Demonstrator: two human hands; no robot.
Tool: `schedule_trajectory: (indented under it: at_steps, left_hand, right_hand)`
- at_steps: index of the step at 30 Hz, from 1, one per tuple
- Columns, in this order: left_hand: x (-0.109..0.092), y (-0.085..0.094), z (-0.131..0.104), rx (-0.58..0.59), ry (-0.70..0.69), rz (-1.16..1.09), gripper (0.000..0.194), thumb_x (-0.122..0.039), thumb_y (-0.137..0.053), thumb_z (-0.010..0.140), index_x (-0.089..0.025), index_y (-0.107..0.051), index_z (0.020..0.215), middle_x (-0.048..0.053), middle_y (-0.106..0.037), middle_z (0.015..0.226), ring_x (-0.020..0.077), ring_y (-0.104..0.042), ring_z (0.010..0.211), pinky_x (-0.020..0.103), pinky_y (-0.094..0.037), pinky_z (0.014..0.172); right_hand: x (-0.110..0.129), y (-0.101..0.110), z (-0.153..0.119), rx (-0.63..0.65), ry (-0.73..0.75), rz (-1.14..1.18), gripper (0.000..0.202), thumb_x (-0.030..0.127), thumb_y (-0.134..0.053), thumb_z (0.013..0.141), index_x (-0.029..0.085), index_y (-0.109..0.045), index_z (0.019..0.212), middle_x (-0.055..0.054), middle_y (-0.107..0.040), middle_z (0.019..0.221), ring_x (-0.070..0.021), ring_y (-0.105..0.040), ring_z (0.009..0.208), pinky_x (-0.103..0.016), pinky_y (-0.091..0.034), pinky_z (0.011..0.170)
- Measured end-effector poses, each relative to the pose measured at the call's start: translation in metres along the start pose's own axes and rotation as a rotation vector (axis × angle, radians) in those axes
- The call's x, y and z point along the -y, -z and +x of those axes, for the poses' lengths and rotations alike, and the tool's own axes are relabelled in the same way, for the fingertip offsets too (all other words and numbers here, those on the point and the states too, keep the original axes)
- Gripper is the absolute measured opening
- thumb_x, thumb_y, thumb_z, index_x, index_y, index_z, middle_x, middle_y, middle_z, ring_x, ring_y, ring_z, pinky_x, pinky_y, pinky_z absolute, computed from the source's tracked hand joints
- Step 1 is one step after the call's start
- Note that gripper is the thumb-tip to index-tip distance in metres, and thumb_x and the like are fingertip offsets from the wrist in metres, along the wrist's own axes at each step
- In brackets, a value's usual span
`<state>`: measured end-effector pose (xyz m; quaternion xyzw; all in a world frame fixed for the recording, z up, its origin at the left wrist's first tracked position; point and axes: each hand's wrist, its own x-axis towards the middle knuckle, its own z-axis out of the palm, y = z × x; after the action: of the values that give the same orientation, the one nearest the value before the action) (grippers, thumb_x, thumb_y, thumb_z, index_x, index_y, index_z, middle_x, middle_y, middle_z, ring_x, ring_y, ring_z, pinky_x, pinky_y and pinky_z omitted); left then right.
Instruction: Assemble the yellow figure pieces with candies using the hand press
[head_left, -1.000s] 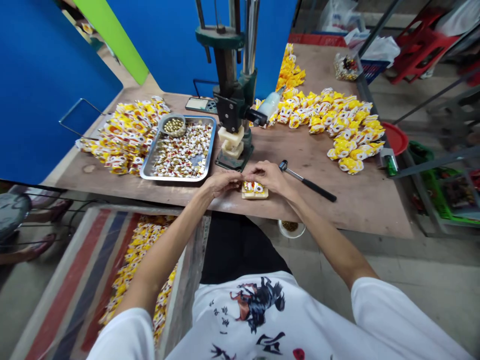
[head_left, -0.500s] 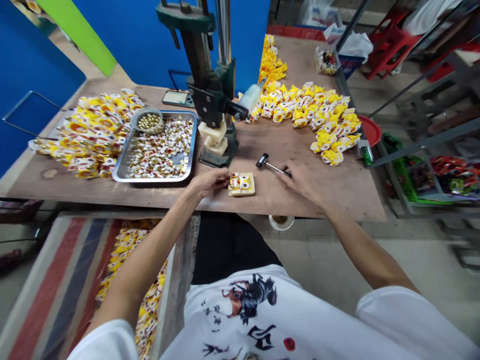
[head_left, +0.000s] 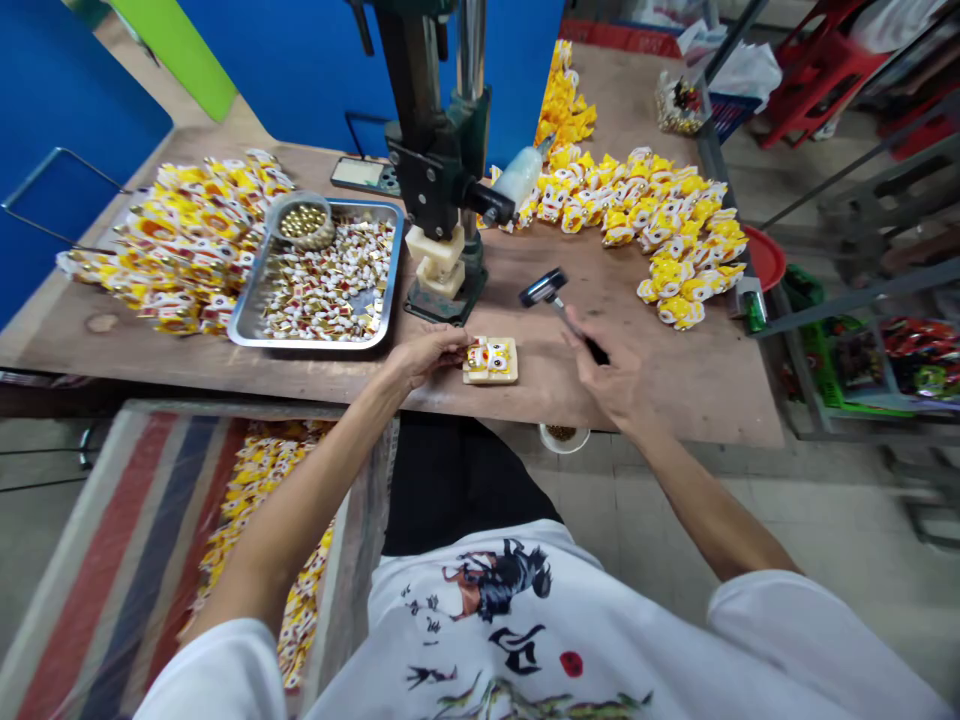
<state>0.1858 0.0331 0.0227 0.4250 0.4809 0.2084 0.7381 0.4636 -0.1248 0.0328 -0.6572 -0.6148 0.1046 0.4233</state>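
A small hammer (head_left: 544, 288) with a shiny metal head and dark grip is in my right hand (head_left: 611, 370), its head raised above the table. My left hand (head_left: 429, 355) pinches the left edge of a yellow and white figure piece (head_left: 491, 357), which lies in a cream block (head_left: 490, 379) near the table's front edge. Just behind stands a dark green press (head_left: 427, 170) with cream blocks (head_left: 435, 262) at its foot. To the left, a metal tray (head_left: 318, 345) holds small white, red and gold parts and a tub of gold beads (head_left: 301, 222).
Yellow and white figures are heaped at the table's left (head_left: 187, 240) and back right (head_left: 660, 220). A white bowl (head_left: 564, 440) sits below the front edge. A striped sheet (head_left: 112, 560) and more figures lie lower left. Metal rails (head_left: 862, 290) stand right.
My right hand has gripped the hammer and lifted it off the table. My left hand remains at the figure piece. The whole view has shifted slightly.
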Motion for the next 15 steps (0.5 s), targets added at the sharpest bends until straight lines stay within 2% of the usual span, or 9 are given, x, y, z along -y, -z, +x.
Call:
schedule_trajectory:
  at_steps: [1, 2, 5, 7, 9, 12, 14, 15]
  left_hand:
    - [0.001, 0.002, -0.004, 0.017, -0.052, 0.003, 0.032, -0.032, -0.094, 0.065, -0.019, -0.067, 0.076, 0.004, -0.071, 0.081, 0.0168, -0.069, 0.077, 0.034, -0.063, 0.080]
    - [0.003, 0.003, -0.008, 0.040, -0.111, 0.017, 0.035, -0.036, -0.096, 0.066, -0.019, -0.069, 0.081, 0.003, -0.071, 0.084, 0.0164, -0.069, 0.077, 0.032, -0.062, 0.079]
    - [0.008, 0.009, -0.018, 0.165, -0.289, 0.175, 0.057, -0.042, -0.102, 0.066, -0.022, -0.074, 0.112, 0.004, -0.074, 0.100, 0.0183, -0.071, 0.085, 0.032, -0.061, 0.079]
    - [0.013, 0.009, -0.020, 0.216, -0.386, 0.316, 0.073, -0.042, -0.105, 0.063, -0.024, -0.073, 0.127, 0.006, -0.074, 0.112, 0.0219, -0.073, 0.095, 0.034, -0.062, 0.084]
    - [0.017, 0.006, -0.019, 0.172, -0.460, 0.398, 0.074, -0.044, -0.106, 0.061, -0.025, -0.075, 0.126, 0.008, -0.074, 0.115, 0.0246, -0.074, 0.100, 0.036, -0.063, 0.085]
    - [0.014, 0.005, -0.027, 0.061, -0.538, 0.385, 0.063, -0.047, -0.105, 0.065, -0.026, -0.077, 0.118, 0.007, -0.073, 0.108, 0.0246, -0.073, 0.096, 0.037, -0.063, 0.085]
    - [0.002, 0.018, -0.040, 0.021, -0.581, 0.319, 0.057, -0.043, -0.103, 0.071, -0.028, -0.076, 0.120, 0.006, -0.073, 0.111, 0.0239, -0.072, 0.100, 0.038, -0.062, 0.091]
    - [-0.007, 0.030, -0.047, -0.015, -0.609, 0.284, 0.055, -0.042, -0.101, 0.074, -0.028, -0.075, 0.121, 0.006, -0.074, 0.115, 0.0237, -0.072, 0.103, 0.038, -0.062, 0.093]
  right_hand:
    - [-0.005, 0.004, -0.001, -0.041, -0.015, 0.000, 0.038, 0.039, -0.064, 0.109, 0.032, -0.079, 0.144, -0.006, -0.078, 0.145, -0.0329, -0.073, 0.136, -0.052, -0.057, 0.123]
    - [-0.010, 0.007, -0.003, -0.024, -0.033, -0.002, 0.038, 0.041, -0.065, 0.109, 0.031, -0.078, 0.143, -0.006, -0.078, 0.145, -0.0332, -0.074, 0.136, -0.053, -0.058, 0.122]
    - [-0.025, 0.015, -0.007, 0.167, -0.057, -0.061, 0.036, 0.040, -0.063, 0.110, 0.028, -0.077, 0.142, -0.005, -0.081, 0.139, -0.0302, -0.078, 0.128, -0.050, -0.063, 0.114]
    - [-0.034, 0.023, -0.001, 0.210, -0.057, -0.138, 0.034, 0.040, -0.063, 0.111, 0.030, -0.077, 0.140, -0.004, -0.080, 0.138, -0.0273, -0.077, 0.127, -0.047, -0.063, 0.113]
    - [-0.044, 0.040, 0.018, 0.126, -0.055, -0.233, 0.034, 0.042, -0.065, 0.110, 0.028, -0.078, 0.138, -0.009, -0.075, 0.145, -0.0296, -0.070, 0.136, -0.049, -0.056, 0.121]
    - [-0.066, 0.081, 0.057, -0.047, -0.107, -0.451, 0.043, 0.042, -0.069, 0.107, 0.018, -0.077, 0.141, -0.025, -0.061, 0.159, -0.0405, -0.053, 0.150, -0.064, -0.039, 0.128]
    - [-0.091, 0.108, 0.081, -0.031, -0.218, -0.664, 0.050, 0.046, -0.073, 0.103, 0.015, -0.076, 0.142, -0.033, -0.061, 0.155, -0.0443, -0.056, 0.145, -0.066, -0.044, 0.118]
    - [-0.106, 0.116, 0.090, 0.036, -0.287, -0.736, 0.054, 0.052, -0.075, 0.101, 0.013, -0.077, 0.139, -0.036, -0.065, 0.147, -0.0451, -0.062, 0.137, -0.064, -0.049, 0.110]
